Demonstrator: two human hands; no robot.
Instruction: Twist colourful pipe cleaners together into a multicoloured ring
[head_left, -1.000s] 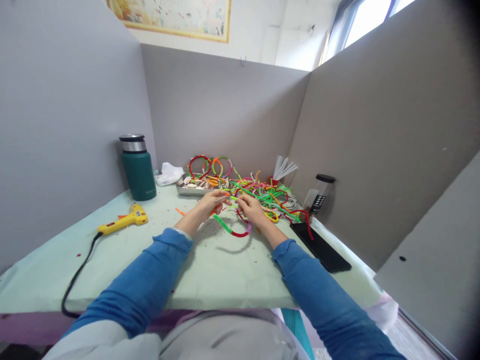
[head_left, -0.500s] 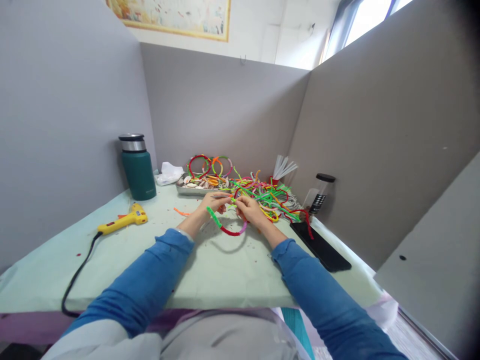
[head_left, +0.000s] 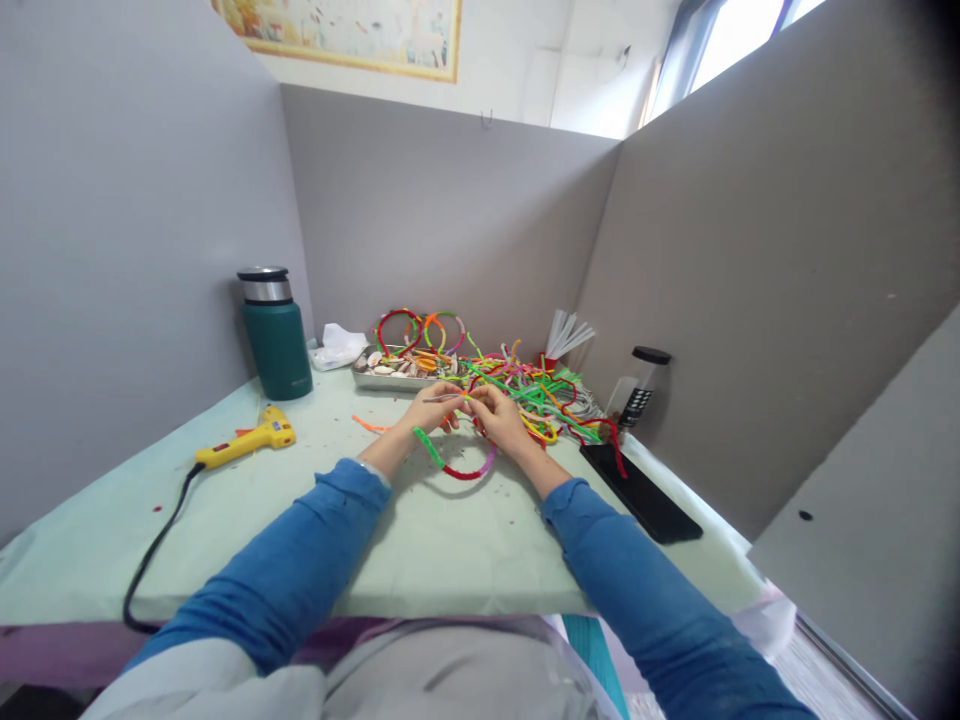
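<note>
My left hand (head_left: 435, 405) and my right hand (head_left: 498, 412) meet over the middle of the table, both closed in a pinch. Between their fingertips is a stretch of pipe cleaner in orange and yellow-green, mostly covered by the fingers. From there a curved pipe-cleaner hoop (head_left: 463, 474) hangs below the hands, with green, red and purple sections; its green end is free at the left. A thin grey strip shows along my left fingers, its kind unclear. Left of my left hand an orange pipe-cleaner piece (head_left: 369, 426) lies on the table.
A metal tray (head_left: 394, 383) of shell-like pieces stands behind, with finished hoops (head_left: 399, 312) above it. Right of it is a tangled pile of pipe cleaners (head_left: 540, 395). A yellow glue gun (head_left: 251, 440), green bottle (head_left: 277, 350), black phone-like slab (head_left: 645, 498) and jar (head_left: 643, 390) lie around.
The hanging hoop has swung left and turned, its green end now beside my left wrist. My hands have drawn slightly closer together, both still gripping.
</note>
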